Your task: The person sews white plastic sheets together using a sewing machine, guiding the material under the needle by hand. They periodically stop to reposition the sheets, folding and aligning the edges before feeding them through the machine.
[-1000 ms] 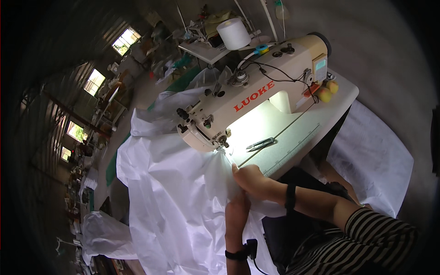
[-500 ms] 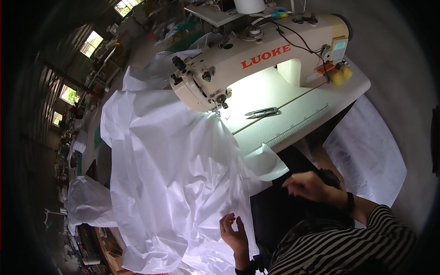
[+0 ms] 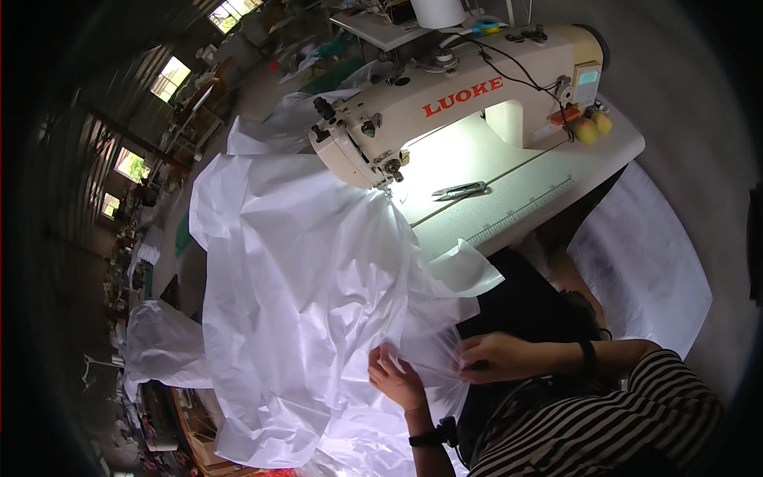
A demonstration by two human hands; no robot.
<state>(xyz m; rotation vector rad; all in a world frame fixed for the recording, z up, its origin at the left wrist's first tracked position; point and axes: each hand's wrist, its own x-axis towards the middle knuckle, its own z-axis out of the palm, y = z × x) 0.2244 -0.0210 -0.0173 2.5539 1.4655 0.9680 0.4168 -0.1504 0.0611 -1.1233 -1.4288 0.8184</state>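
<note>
A large sheet of thin white, shiny material hangs in folds from under the needle area of a sewing machine. My right hand is closed in a pinch on the sheet's right edge, above my dark-clothed lap. Small creases run from that grip into the sheet. My left hand lies against the sheet a little further left, its fingers slightly bent and apart. A pair of thread snips rests on the machine bed, right of the needle.
The machine bed has a ruler strip along its near edge. A translucent white sheet hangs at the right. Two yellow ball-shaped things sit by the control panel. A white thread cone stands behind the machine.
My right hand has moved left and down and taken hold of the sheet's edge. My left hand has shifted slightly up and left onto the sheet. The view has moved a little.
</note>
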